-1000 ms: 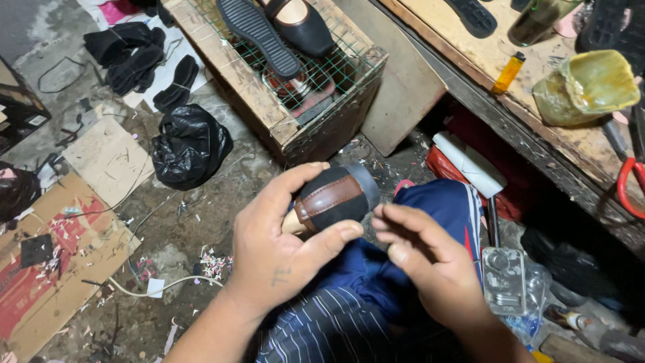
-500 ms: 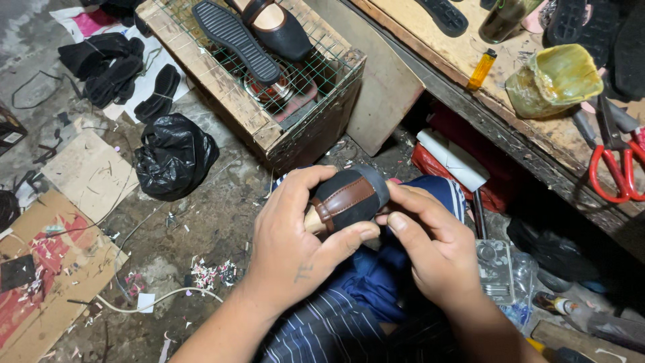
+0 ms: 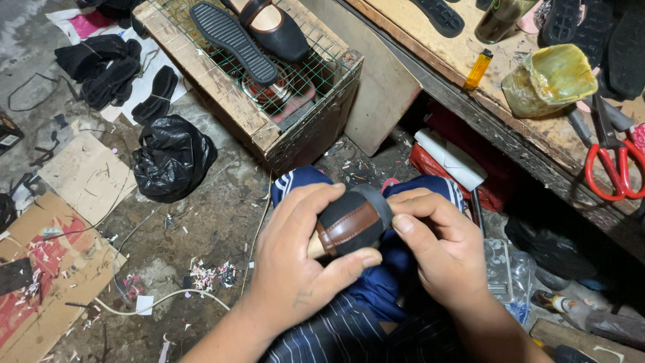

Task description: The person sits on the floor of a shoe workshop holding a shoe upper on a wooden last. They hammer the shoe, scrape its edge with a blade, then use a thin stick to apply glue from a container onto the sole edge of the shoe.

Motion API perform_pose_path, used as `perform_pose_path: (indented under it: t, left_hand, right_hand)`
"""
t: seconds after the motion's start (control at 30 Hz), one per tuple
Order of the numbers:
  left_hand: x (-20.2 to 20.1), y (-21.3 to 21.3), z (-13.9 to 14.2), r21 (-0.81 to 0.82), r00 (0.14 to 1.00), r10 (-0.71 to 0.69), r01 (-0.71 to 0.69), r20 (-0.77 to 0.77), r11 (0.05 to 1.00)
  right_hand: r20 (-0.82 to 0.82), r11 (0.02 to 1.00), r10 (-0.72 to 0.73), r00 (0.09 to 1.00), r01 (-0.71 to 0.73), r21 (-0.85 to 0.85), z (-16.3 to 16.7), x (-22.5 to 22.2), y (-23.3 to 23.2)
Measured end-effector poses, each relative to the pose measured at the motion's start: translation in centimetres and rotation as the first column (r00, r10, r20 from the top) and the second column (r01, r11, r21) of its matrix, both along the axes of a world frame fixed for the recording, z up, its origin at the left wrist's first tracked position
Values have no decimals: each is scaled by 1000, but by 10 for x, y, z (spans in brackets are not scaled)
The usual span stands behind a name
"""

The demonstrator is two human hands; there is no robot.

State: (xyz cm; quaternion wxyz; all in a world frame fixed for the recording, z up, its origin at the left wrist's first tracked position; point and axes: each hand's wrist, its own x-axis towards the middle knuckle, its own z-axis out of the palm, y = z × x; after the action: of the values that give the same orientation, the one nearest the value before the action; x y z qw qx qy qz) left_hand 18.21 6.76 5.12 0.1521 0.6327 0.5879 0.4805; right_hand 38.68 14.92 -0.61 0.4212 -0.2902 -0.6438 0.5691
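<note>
While I watch from the head view, my left hand [image 3: 295,269] wraps closed around the shoe upper [image 3: 349,225], a black piece with a brown band on a pale form, thumb under it and fingers curled over the top; my right hand [image 3: 437,252] is closed in a pinch on the black toe end of the same piece, fingertips pressing its rim; the upper sits over my lap, just above the blue striped trousers [image 3: 363,296]; beside my right knee lies a clear plastic pack [image 3: 500,269]; on the gritty floor to the left I see a black plastic bag [image 3: 171,158], flattened cardboard [image 3: 87,175] and scattered paper scraps [image 3: 208,275]; farther off stands a wooden crate [image 3: 222,94] topped with wire mesh, carrying a black sole [image 3: 232,40] and a black shoe [image 3: 272,27]; at the far right a wooden bench [image 3: 430,47] holds an orange lighter [image 3: 478,68], a crumpled yellow container [image 3: 547,77] and red-handled scissors [image 3: 608,161].
</note>
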Motion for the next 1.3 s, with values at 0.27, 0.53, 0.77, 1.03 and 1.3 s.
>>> perform_pose_path:
  t: [0.27,0.53,0.77,1.03,1.3]
  left_hand:
    - [9,-14,-2,13,999,-23,24,-34,1000]
    - [21,-12,-7,-36,987,-155,154,-35,987]
    - [23,2,-8,-132,977,-215,211,-16,969]
    - [33,38,-40,-306,974,-197,155,-111,939]
    - [29,50,-106,-219,967,-256,252,11,943]
  right_hand:
    - [21,986,46,999,-42,-160,7,0,-7]
    - [92,949,-36,995,63,-310,-7,7,-8]
    - [28,1000,0,1000,1,-13,0,16,-12]
    - [78,991,-70,995,79,-109,-7,39,18]
    - [150,927,-225,963,260,-272,-35,72,38]
